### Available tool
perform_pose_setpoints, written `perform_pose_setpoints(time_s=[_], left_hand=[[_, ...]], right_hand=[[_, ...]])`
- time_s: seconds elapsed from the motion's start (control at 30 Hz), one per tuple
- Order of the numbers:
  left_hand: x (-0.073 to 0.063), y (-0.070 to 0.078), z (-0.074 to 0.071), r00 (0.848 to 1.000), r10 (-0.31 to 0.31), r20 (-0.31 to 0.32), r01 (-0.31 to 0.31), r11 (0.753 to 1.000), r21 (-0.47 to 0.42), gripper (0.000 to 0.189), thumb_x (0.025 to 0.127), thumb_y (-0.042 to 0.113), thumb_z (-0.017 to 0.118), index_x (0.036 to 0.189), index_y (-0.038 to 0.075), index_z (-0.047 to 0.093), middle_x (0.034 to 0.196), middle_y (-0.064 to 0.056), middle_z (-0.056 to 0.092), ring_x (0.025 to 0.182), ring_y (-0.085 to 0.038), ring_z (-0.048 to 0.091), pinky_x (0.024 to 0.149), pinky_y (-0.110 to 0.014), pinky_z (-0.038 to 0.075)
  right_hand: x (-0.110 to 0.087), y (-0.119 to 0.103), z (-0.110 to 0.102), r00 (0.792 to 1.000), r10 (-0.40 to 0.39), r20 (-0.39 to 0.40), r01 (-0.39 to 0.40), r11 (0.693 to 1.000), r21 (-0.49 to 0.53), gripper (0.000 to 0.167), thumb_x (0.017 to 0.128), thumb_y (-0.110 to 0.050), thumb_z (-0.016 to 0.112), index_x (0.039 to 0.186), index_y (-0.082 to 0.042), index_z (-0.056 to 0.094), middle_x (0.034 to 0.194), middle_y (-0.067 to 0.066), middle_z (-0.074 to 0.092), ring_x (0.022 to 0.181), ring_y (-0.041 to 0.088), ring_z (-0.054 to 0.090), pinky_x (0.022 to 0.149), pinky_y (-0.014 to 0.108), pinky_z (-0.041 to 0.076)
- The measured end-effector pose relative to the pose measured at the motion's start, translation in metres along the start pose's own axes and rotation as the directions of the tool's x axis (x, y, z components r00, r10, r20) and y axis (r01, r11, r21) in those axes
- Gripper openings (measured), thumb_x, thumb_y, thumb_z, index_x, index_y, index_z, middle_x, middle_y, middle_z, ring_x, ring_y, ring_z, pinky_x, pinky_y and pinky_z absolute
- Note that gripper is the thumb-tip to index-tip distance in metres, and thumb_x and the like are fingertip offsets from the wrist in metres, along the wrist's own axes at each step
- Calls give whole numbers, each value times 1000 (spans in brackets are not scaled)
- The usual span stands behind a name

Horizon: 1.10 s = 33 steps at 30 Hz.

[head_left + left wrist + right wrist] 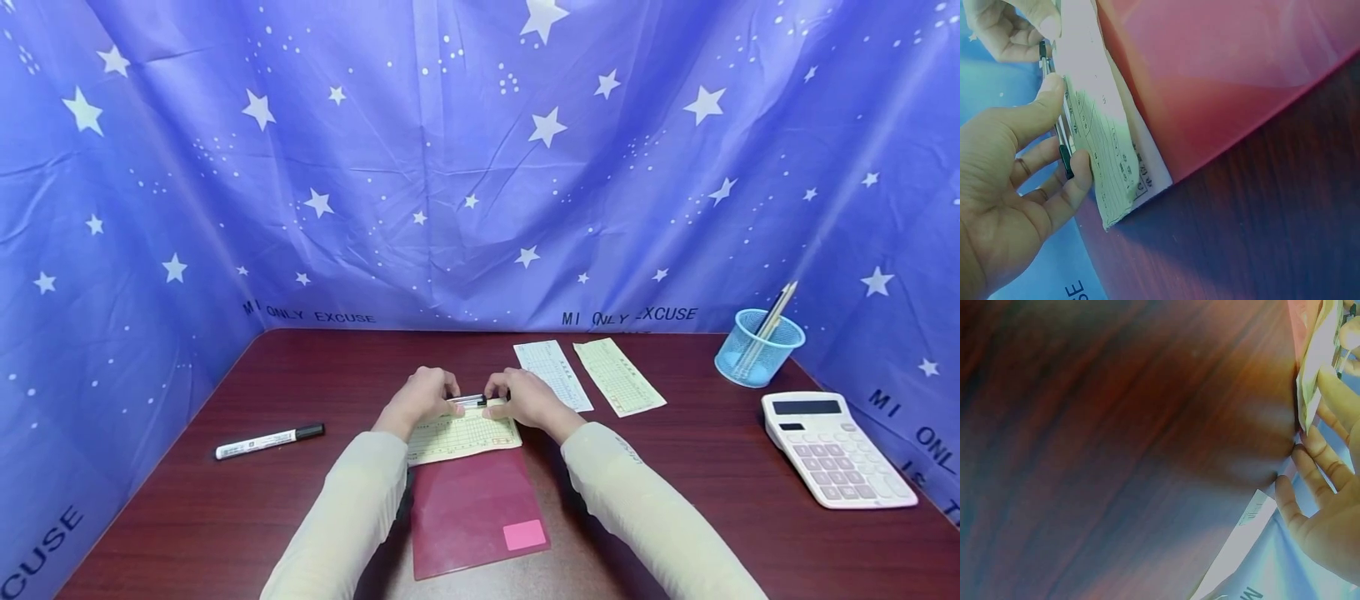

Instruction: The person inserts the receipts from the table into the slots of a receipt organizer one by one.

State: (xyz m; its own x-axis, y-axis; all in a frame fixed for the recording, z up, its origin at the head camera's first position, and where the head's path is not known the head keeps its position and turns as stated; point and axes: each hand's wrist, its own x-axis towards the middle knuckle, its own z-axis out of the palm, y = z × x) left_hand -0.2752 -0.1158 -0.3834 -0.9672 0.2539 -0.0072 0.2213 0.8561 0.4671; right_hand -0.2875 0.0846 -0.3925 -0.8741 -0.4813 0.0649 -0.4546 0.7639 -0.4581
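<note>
In the head view, a dark red folder (472,508) with a pink label lies at the table's near edge. Several yellowish printed paper slips (465,437) lie on its far end, by a slim silver clip (471,401) with black ends. My left hand (422,397) is at the clip's left part; the left wrist view shows its thumb and fingers around the clip (1065,134) beside the slips (1100,119). My right hand (527,398) pinches the slips' far edge near the clip's right end, its thumb on the paper. The right wrist view shows its other fingers (1319,456) spread loosely behind.
A black-capped marker (268,440) lies to the left. Beyond my right hand are a white slip (553,375) and a yellowish slip (619,377). Farther right stand a blue mesh pen cup (757,348) with pencils and a white calculator (838,450). A starry blue curtain (450,167) surrounds the table.
</note>
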Motion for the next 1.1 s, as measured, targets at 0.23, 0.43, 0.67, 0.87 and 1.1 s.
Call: perform_pose_setpoints(time_s=[0.23, 0.43, 0.67, 0.87, 1.1], left_hand=[[0, -3, 1, 1000, -15, -1, 15, 1000, 6, 14, 81, 17, 87, 86, 12, 75, 80, 1, 63, 79, -16, 57, 79, -36, 50], [0, -3, 0, 999, -30, 10, 30, 999, 28, 18, 84, 20, 86, 94, 12, 74, 83, 0, 63, 81, -17, 56, 80, -37, 50], [1, -5, 0, 1000, 17, 9, -17, 998, 61, 26, 81, 23, 87, 100, 12, 73, 87, -1, 66, 79, -17, 58, 80, -38, 51], [0, -5, 1, 1000, 15, -3, -15, 999, 38, 38, 76, 21, 91, 104, 10, 67, 85, -4, 64, 78, -19, 59, 78, -39, 51], [1, -3, 3, 1000, -23, -17, 24, 998, 50, 33, 77, 24, 91, 86, 9, 64, 76, -1, 58, 77, -20, 56, 78, -38, 50]], right_hand=[[1, 2, 2, 1000, -29, 2, 29, 1000, 0, 20, 85, -23, 84, 99, -15, 71, 90, 2, 57, 82, 17, 53, 79, 36, 46], [-5, 4, -6, 995, -90, 46, 89, 996, 25, 30, 88, -25, 82, 110, -8, 71, 97, 5, 60, 89, 22, 57, 84, 38, 48], [-10, 5, -11, 992, -78, 101, 76, 997, 16, 38, 85, -23, 84, 117, -8, 70, 104, 4, 61, 102, 26, 60, 95, 43, 47], [-11, 6, -9, 994, -41, 102, 39, 999, 18, 38, 85, -22, 85, 117, -9, 70, 105, 3, 60, 103, 26, 59, 96, 44, 46], [-12, 7, -8, 995, -39, 95, 37, 999, 23, 39, 84, -23, 85, 117, -10, 70, 105, 3, 60, 103, 26, 59, 97, 43, 46]])
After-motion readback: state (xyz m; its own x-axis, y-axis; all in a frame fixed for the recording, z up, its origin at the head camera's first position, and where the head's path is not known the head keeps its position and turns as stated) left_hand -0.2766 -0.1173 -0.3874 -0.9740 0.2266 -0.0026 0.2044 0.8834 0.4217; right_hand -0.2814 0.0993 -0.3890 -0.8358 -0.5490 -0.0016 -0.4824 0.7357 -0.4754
